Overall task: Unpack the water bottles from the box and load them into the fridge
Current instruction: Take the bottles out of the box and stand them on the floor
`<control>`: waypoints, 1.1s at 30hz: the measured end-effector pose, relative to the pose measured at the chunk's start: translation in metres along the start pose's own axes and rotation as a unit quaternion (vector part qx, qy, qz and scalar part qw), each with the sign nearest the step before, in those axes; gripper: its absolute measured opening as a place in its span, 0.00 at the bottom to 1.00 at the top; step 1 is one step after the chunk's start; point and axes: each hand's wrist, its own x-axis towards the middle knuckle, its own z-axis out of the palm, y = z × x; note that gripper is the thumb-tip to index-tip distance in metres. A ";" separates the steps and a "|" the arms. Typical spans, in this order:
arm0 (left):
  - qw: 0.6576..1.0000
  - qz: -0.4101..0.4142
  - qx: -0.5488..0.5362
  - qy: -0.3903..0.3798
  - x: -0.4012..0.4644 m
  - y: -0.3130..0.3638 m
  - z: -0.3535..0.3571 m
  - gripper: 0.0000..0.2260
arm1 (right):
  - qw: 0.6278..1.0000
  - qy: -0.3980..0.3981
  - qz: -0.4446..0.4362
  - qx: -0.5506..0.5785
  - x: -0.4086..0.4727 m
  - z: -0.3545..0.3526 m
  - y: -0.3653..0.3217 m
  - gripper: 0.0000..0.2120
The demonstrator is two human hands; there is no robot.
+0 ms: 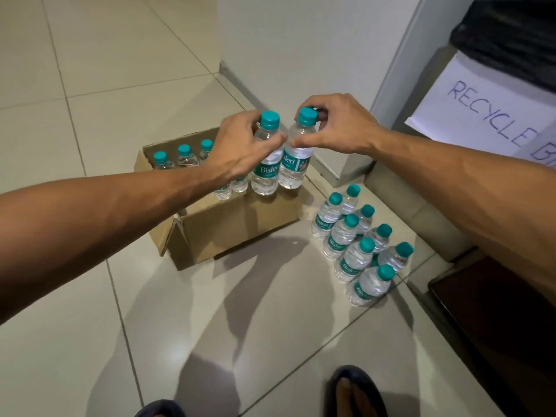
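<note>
Holding one bottle each, both hands hover above the box [228,227], an open cardboard carton on the tiled floor [90,85]. Seen from the head camera, the left hand [237,145] curls its fingers round the shoulder of the left bottle [266,167], while the right hand [340,127] pinches the neck of the right bottle [296,164] just under its teal cap. These two bottles touch side by side, upright, lifted over the box's right end. Inside the box more bottles stand, three teal caps [184,150] showing along its far wall and two more partly hidden under the left wrist. Right of the box, on the floor and apart from it, a cluster [361,245] of upright bottles stands in two rows. Beyond that cluster, further right of the box, a paper sign [487,106] reads "RECYCLE" on a bin lined with a black bag [511,34]. Near the lower edge, on the near side of the box, two dark slippers [355,389] show.
</note>
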 end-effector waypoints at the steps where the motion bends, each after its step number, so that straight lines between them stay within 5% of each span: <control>1: 1.000 0.008 0.003 -0.016 0.000 0.004 0.005 0.13 | 1.000 -0.007 0.000 0.004 -0.004 -0.002 0.005 0.26; 12: 0.989 0.031 0.039 -0.137 -0.021 0.003 0.055 0.19 | 0.989 -0.144 0.020 0.015 -0.035 0.012 0.050 0.21; 21: 0.977 -0.028 0.027 -0.210 -0.039 -0.016 0.078 0.14 | 0.960 -0.274 -0.011 -0.061 -0.027 0.051 0.068 0.20; 33: 0.965 -0.068 0.038 -0.249 -0.053 -0.031 0.101 0.20 | 0.902 -0.378 -0.089 -0.186 -0.019 0.082 0.071 0.17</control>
